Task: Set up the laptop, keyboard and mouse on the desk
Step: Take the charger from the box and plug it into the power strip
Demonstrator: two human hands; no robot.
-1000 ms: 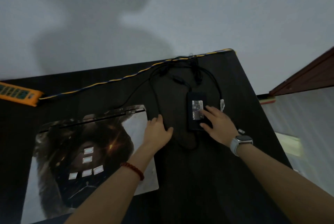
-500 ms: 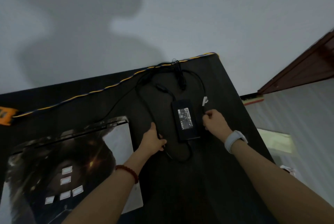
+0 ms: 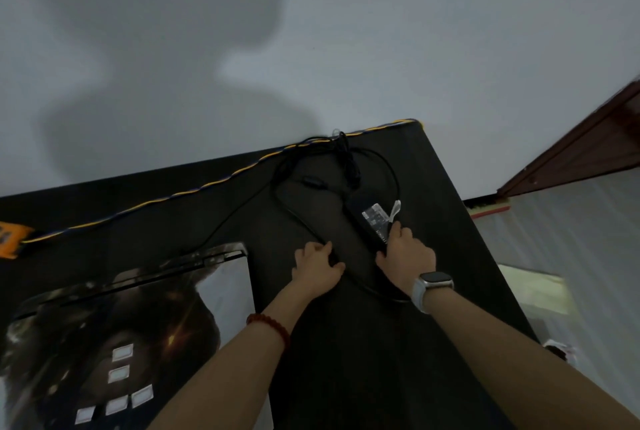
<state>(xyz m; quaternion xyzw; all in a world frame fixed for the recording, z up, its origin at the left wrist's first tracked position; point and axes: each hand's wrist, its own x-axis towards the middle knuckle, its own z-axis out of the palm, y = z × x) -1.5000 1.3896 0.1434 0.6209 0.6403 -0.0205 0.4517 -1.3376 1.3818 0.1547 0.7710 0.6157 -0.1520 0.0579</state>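
Observation:
A closed laptop [image 3: 138, 318] with a dark picture skin and several white stickers lies at the left of the black desk [image 3: 381, 377]. A black power adapter [image 3: 370, 220] with a white label lies near the desk's far right corner, tilted, its black cable [image 3: 294, 211] looping around it. My left hand [image 3: 317, 266] is closed on the cable to the adapter's left. My right hand [image 3: 405, 253] grips the adapter's near end. No keyboard or mouse shows.
A yellow-and-blue twisted cord [image 3: 207, 183] runs along the desk's back edge against the pale wall. An orange power strip [image 3: 10, 239] sits at the far left. The desk's right edge drops to a pale floor, with a dark wooden door frame [image 3: 571, 159] beyond.
The adapter has turned and shifted toward the far right. My right hand moved from the cable beside it onto its near end. My left hand stays on the cable. The view shifted.

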